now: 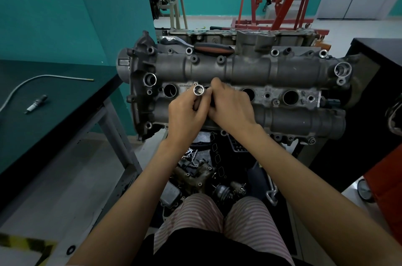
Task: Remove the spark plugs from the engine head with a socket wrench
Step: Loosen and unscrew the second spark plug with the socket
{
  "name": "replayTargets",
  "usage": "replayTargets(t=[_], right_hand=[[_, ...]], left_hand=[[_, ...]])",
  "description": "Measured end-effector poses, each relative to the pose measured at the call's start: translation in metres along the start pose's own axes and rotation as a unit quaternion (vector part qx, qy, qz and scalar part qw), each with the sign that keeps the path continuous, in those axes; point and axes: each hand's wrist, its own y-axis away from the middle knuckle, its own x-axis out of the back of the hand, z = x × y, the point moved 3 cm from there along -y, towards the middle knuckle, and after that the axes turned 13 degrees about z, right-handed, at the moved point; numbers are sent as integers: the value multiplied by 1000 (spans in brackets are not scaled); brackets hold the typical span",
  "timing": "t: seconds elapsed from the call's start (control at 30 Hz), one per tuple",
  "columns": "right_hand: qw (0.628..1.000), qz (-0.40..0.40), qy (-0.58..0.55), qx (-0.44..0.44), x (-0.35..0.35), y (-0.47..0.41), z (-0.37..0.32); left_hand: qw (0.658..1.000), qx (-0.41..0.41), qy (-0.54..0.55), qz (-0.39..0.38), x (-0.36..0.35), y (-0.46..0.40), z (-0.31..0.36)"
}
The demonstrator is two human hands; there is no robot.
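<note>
Step in hand: judged as getting a spark plug out of the socket (198, 90) after lifting it from the second well; the ratchet wrench (196, 45) lies idle on the far side of the engine head (282, 69), orange-black handle to the right.
Left hand: left hand (187, 113) has its fingers curled round the socket barrel, holding it over the head with the open mouth tilted up toward the camera.
Right hand: right hand (230, 106) lies just beside the left, touching it, fingers curled toward the socket's lower end; what they pinch is hidden by the hand, so I cannot tell whether it grips the socket or something else.
Task thing: a pale, rounded end shows inside the socket mouth, probably the plug's terminal; not certain at this size.
Key relation: the socket's long axis runs from the mouth, up and away, down into the left palm. The plug would come out along that axis, through the mouth or pushed from below. The right hand is at the lower end, so it is the one placed to push or pull.
Wells: first well (170, 90) left of the hands looks open and dark; two more wells (291, 97) to the right, contents not discernible.
Counter: one spark plug (36, 104) lies on the green counter (65, 113) at left, well apart from the engine, near a thin bent tube (32, 80).
Progress: judged one plug out, a second in hand, two to go.
Risk: the plug could slip out and fall among the parts below the engine.
</note>
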Motion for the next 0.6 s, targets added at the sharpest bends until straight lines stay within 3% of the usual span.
replayTargets(t=[0.6], right_hand=[[999, -12, 28, 12, -4, 0, 2]], left_hand=[[1000, -3, -5, -8, -1, 3, -4]])
